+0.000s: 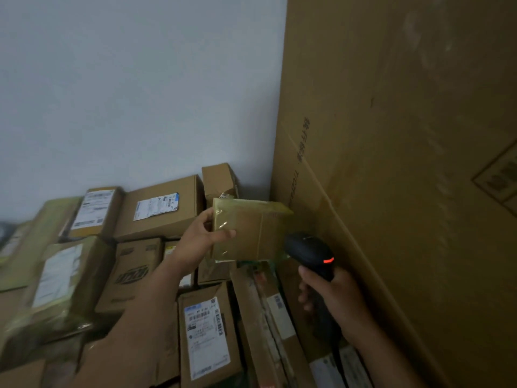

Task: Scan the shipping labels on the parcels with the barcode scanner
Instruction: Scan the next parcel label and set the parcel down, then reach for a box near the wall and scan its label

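Closest in, at 6 o'clock, a brown parcel [208, 340] lies label up, packed edge to edge among other cartons [131, 275] reaching to 9 o'clock. Left hand [200, 239] grips a small taped parcel [251, 231] by its left edge, thumb on its near face, lifted at centre above the pile. Right hand [333, 295], at 4 o'clock, wraps the handle of the black barcode scanner [307, 250], its head just beside that parcel's lower right corner, an orange light glowing. A tall cardboard sheet [405, 135] walls off 12 to 5 o'clock, close beside the right hand; open room lies only toward the pale wall [126, 79] at 10 o'clock
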Tool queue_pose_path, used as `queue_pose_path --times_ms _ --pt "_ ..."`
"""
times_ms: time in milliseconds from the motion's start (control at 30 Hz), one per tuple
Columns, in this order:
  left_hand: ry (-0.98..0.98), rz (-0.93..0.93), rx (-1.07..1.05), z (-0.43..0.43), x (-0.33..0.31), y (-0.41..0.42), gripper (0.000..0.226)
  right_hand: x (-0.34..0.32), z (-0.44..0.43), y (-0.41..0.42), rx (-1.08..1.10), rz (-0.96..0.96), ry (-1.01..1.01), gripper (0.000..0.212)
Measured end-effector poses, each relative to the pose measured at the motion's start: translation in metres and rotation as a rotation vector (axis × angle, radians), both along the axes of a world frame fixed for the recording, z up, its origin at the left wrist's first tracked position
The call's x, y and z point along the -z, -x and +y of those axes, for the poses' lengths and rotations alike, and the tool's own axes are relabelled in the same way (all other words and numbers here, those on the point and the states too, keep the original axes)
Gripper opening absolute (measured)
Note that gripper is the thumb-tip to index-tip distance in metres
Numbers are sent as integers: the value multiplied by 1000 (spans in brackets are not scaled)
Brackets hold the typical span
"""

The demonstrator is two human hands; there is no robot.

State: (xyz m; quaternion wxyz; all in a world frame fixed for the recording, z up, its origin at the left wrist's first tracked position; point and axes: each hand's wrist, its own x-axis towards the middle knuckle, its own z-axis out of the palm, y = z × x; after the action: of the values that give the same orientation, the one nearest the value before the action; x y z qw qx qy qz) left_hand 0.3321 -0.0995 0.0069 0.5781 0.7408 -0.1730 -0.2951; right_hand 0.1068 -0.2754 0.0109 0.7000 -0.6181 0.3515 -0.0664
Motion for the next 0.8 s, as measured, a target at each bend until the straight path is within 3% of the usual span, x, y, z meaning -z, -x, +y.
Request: queue_pose_path --times_ms 167,300,467,633,733,800 --pt "49 89 53 31 -7 42 90 -22 7 9 63 -173 -157 31" --pt "27 -8 100 48 -18 69 90 -29 9 18 70 -346 -362 25" --pt "-28 -17 214 67 -40 88 92 -32 16 27 81 -308 -386 22" --pt "138 103 48 79 -39 98 70 -36 28 27 83 -232 -351 43" --pt "308 154 -123 79 -44 109 50 -41 33 27 73 -208 -319 59" --pt "384 198 -270 74 -48 115 48 -43 38 26 60 -221 -276 60"
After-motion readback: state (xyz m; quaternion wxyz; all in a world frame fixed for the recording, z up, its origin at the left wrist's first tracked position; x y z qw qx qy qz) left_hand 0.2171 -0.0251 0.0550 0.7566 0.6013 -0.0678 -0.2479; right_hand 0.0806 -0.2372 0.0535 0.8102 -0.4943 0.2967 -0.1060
